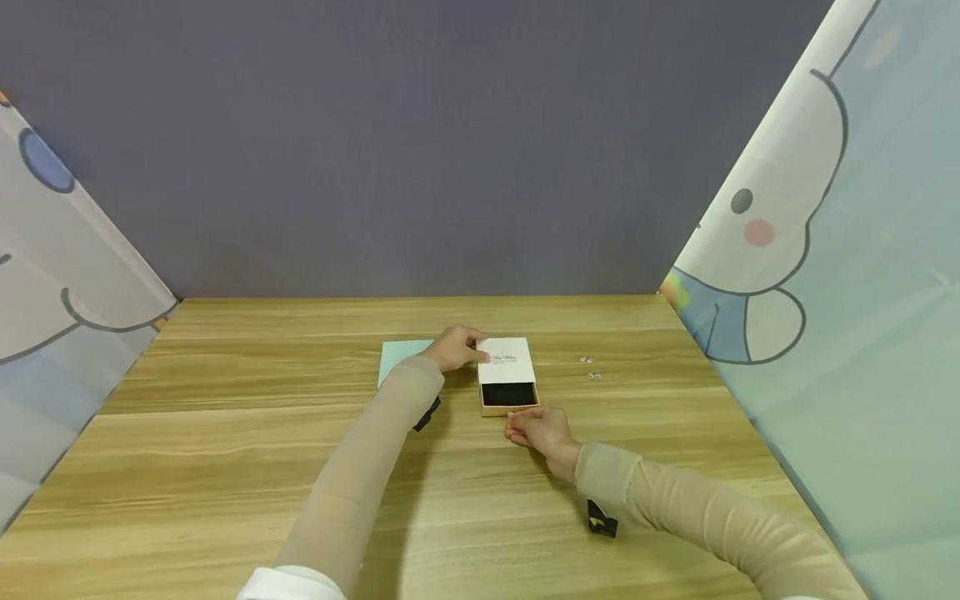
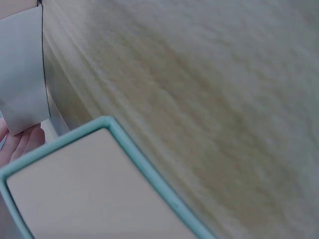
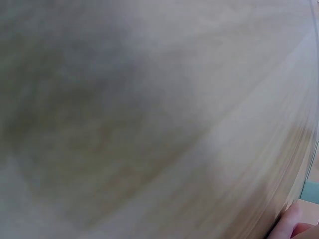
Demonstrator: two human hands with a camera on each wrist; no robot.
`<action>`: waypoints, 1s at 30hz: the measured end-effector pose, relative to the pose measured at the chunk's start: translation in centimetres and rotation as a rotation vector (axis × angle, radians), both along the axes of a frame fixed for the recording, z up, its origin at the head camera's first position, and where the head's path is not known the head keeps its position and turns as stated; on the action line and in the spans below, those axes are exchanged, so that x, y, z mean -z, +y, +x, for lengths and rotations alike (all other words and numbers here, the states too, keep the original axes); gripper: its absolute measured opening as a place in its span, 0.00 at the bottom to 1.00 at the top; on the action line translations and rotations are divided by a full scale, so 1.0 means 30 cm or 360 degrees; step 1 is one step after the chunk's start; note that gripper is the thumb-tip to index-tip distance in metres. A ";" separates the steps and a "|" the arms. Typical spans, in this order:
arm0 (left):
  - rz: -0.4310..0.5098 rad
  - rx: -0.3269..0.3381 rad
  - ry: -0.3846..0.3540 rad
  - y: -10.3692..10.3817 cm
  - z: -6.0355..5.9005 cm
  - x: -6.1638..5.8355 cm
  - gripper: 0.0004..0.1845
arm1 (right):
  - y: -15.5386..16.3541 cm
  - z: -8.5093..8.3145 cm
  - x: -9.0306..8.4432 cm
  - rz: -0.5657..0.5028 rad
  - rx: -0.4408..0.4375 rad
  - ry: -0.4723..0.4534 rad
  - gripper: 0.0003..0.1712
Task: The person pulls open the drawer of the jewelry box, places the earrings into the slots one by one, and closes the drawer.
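Observation:
A small drawer-style gift box lies on the table, with a printed white sleeve (image 1: 512,350) over its back part. Its tan-edged drawer (image 1: 501,410) is slid partly out toward the front and shows a black lining (image 1: 508,394). My left hand (image 1: 454,347) grips the sleeve at its left side, thumb near the printing; fingers (image 2: 34,141) also show under the white panel in the left wrist view. At the drawer's front edge, near its right corner, my right hand (image 1: 547,433) pinches with thumb and curled fingers. In the right wrist view only its fingertips (image 3: 289,221) show.
A light teal box piece (image 1: 397,358) lies left of the gift box, partly under my left forearm; its teal rim (image 2: 149,174) and pale inside fill the left wrist view's lower part. Two pairs of tiny earring-like pieces (image 1: 594,377) lie to the right. A grey wall stands behind.

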State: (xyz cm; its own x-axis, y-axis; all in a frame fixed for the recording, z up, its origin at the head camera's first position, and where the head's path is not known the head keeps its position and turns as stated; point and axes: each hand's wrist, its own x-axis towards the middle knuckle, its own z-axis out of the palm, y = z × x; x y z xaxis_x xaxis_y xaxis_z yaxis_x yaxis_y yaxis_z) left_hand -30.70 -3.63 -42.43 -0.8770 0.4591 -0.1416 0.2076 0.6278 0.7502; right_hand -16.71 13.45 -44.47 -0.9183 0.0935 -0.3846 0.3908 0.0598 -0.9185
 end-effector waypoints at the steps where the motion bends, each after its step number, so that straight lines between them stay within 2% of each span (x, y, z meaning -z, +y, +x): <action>1: 0.0001 -0.0002 0.0004 -0.001 0.001 -0.003 0.29 | 0.000 0.001 0.000 -0.0001 0.0002 0.0006 0.08; 10: -0.0033 0.0013 0.0021 0.007 -0.001 -0.011 0.29 | 0.007 0.016 0.002 0.0003 -0.0004 0.0016 0.07; 30: -0.0014 -0.0026 0.0038 0.021 0.000 0.004 0.28 | 0.021 0.043 0.000 -0.0031 -0.0010 0.0055 0.07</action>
State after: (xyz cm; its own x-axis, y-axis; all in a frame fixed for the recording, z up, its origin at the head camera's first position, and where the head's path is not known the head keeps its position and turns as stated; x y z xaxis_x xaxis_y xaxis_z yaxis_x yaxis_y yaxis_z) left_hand -30.69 -3.00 -42.55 -0.8877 0.4433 -0.1244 0.2148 0.6377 0.7397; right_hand -15.43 14.07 -44.47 -0.9316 0.0803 -0.3545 0.3586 0.0440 -0.9324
